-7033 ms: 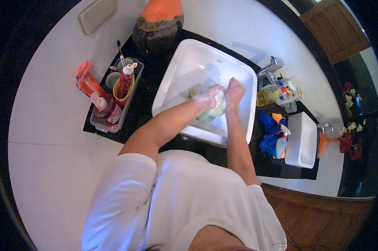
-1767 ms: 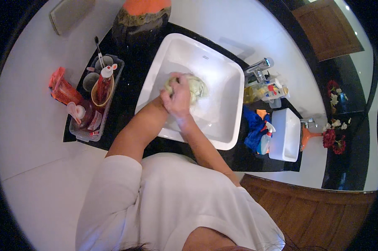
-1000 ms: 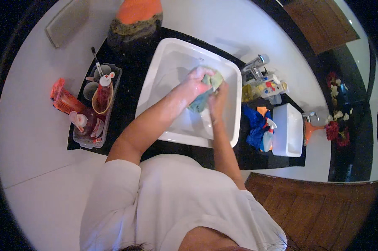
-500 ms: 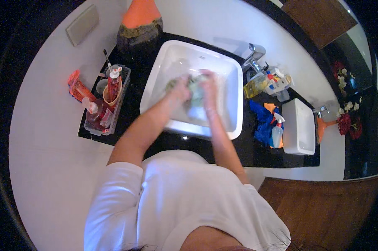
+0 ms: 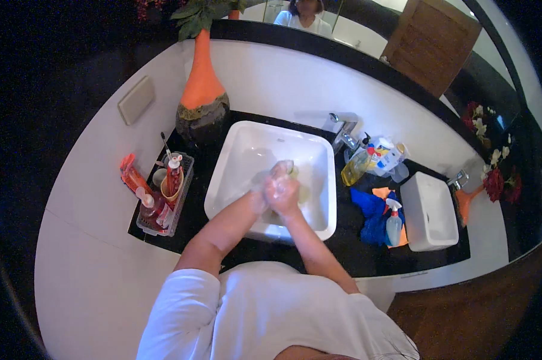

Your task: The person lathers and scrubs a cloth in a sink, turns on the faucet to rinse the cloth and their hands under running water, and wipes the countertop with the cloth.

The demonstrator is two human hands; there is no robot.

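Both my hands are pressed together over the middle of a white square sink (image 5: pixel 226 162). My left hand (image 5: pixel 277 170) is closed, its fingers on the far side. My right hand (image 5: pixel 283 193) is closed against it, with white suds on the skin. Between them is a pale green cloth (image 5: pixel 294 171), mostly hidden by my fingers; only a bit shows beside the fingertips. A yellowish-green patch lies below it in the sink, too blurred to tell apart. The chrome faucet (image 5: pixel 345 139) stands at the sink's back right corner.
On the left stand a clear basket (image 5: pixel 184 191) of toiletries and an orange-and-dark vase (image 5: pixel 204 90). To the right are a bottle of yellow liquid (image 5: pixel 356 169), blue cloth (image 5: pixel 370 216), a spray bottle (image 5: pixel 393 225) and a smaller white basin (image 5: pixel 416 213).
My hands have come together and bunched up the green cloth, which was spread between them before. My view has tilted up, so the mirror and the vase's leaves now show.
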